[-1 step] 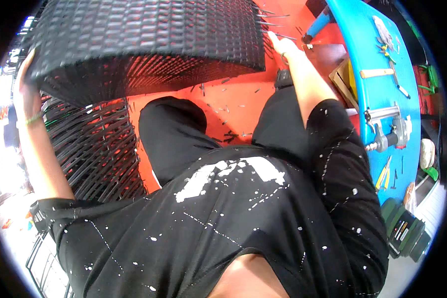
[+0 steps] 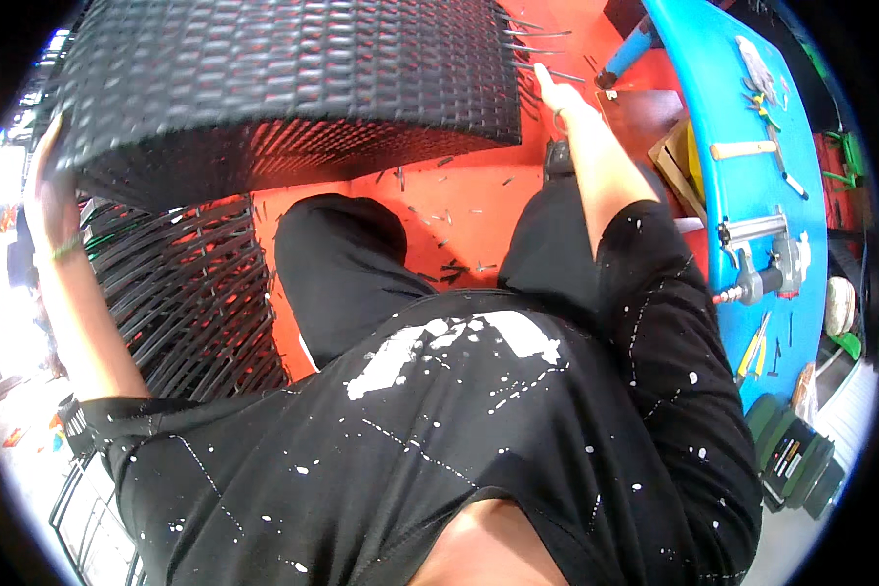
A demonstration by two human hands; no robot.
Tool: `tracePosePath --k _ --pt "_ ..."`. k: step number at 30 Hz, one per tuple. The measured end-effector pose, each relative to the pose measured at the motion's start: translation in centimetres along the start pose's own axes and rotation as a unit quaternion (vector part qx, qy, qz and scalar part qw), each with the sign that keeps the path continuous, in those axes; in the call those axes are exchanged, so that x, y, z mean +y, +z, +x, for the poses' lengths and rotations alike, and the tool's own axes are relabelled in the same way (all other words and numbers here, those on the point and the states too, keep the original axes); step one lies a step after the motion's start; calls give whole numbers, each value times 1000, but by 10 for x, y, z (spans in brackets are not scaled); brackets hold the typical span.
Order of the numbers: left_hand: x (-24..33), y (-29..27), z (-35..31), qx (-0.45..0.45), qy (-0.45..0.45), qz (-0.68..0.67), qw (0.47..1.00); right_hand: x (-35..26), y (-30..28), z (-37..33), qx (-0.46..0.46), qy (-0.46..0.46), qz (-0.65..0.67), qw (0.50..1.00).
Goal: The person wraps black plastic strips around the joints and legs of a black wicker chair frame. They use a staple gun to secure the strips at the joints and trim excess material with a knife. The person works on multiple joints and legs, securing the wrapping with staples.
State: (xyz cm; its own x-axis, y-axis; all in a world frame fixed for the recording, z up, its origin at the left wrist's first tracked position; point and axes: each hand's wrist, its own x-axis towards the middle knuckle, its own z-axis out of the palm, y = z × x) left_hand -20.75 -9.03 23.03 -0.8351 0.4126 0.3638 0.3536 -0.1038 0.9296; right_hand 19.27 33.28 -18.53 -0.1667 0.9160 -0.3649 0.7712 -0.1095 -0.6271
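Observation:
A large black woven wicker piece [image 2: 303, 68] fills the upper left, its curved lower edge toward me. My left hand [image 2: 54, 190] lies along its left side, fingers extended up the edge, holding it. Loose strand ends [image 2: 539, 49] stick out from the right edge of the piece. Right beside them is my right hand [image 2: 566, 101], its thumb stretched forward. The other fingers are curled and partly hidden, with a small dark loop at the palm. What they hold is too small to tell.
Black woven strips of another wicker piece [image 2: 186, 293] stand by my left leg. Dark scraps [image 2: 454, 269] litter the red floor [image 2: 430, 225]. On the right, a blue table [image 2: 689, 59] bears a hammer [image 2: 742, 148], a metal air tool [image 2: 767, 264] and yellow-handled pliers [image 2: 752, 347]. A cardboard box [image 2: 676, 161] stands beside it.
The wicker piece has shifted slightly downward at its left side, and my left hand has come down with it. My right hand has moved a little beside the strand ends.

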Motion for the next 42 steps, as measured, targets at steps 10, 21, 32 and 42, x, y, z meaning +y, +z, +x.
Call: tracePosePath --k 10,21,32,42 --pt "-15 -128 -13 44 1 -21 999 -38 77 -93 -235 55 573 783" --pt "-39 -55 -57 99 46 -36 993 -8 96 -72 -178 89 543 816" --pt "-2 -25 -142 -149 -6 12 989 47 99 -51 -111 139 494 851" --pt "-9 -38 -162 -122 28 49 991 21 85 -68 -108 144 482 858"
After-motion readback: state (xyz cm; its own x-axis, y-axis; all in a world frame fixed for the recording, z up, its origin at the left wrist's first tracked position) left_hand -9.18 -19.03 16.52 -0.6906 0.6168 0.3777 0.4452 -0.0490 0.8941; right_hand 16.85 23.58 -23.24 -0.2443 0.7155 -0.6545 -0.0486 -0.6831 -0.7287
